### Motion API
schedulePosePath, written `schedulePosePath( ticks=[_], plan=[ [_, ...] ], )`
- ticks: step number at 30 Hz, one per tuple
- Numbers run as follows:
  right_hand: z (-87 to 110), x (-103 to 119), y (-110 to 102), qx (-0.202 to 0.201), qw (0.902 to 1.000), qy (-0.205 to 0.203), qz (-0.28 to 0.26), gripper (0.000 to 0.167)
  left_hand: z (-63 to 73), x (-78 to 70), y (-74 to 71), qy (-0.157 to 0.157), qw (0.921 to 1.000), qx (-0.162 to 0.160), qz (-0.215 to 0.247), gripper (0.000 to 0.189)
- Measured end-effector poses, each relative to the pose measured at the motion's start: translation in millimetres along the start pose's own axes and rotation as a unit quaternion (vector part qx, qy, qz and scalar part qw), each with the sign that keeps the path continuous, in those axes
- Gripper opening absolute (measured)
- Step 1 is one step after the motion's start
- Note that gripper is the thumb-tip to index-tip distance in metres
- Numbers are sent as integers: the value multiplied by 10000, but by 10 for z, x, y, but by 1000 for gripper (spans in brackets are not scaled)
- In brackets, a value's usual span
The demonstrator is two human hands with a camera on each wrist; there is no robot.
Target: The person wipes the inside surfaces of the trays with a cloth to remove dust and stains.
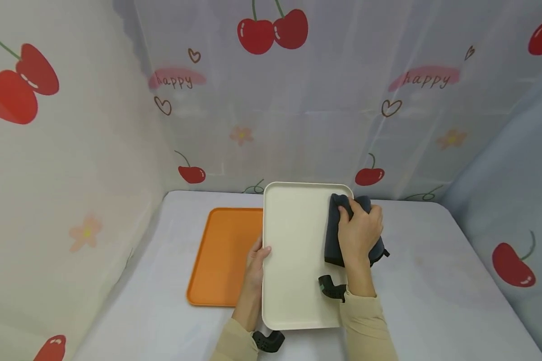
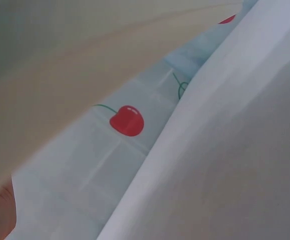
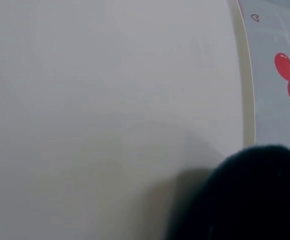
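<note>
A cream rectangular tray (image 1: 298, 260) is held up off the white table in the head view, its inner face toward the camera. My left hand (image 1: 254, 271) grips its left edge, thumb over the rim and the other fingers hidden behind. With my right hand (image 1: 360, 233) I pinch a bunched dark grey cloth (image 1: 333, 243), which lies against the tray's upper right part and hangs past its right edge. In the right wrist view the dark cloth (image 3: 255, 195) overlaps the tray's pale surface (image 3: 109, 75). The left wrist view has the tray's blurred edge (image 2: 84, 70) across its upper left.
An orange tray (image 1: 223, 255) lies flat on the white table (image 1: 447, 281), partly behind the cream tray and my left hand. Curtains (image 1: 325, 110) printed with cherries stand behind the table and at both sides. A black wrist device (image 1: 269, 342) sits on each wrist.
</note>
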State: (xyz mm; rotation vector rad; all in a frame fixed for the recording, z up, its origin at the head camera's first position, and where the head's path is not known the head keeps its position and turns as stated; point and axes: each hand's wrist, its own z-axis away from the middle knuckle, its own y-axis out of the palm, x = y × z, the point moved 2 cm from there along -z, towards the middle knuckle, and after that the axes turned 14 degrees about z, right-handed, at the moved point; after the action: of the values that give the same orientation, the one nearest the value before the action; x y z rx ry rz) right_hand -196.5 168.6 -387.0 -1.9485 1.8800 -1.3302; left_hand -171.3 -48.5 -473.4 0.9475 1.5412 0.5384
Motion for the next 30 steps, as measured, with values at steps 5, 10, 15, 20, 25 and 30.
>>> schedulePosePath(
  ticks=[5,10,15,20,25,30],
  plan=[
    [47,-8,11,33,10000,-18,42,30,65,13,-16,-72,9997,-178,-123,55],
    [65,-2,4,-11,10000,-19,35,30,89,30,-15,-57,9998,-208,-17,53],
    [39,10,5,-72,10000,-28,14,30,40,46,11,50,9996,169,214,53],
    [1,77,31,-43,9999,-153,-45,29,-16,41,13,110,9994,193,279,53],
    [33,110,35,13,9997,-232,-101,30,-19,49,5,0,9996,180,225,52],
    [107,174,39,69,9995,-282,-147,30,30,4,-5,-60,10000,42,39,51]
  ],
)
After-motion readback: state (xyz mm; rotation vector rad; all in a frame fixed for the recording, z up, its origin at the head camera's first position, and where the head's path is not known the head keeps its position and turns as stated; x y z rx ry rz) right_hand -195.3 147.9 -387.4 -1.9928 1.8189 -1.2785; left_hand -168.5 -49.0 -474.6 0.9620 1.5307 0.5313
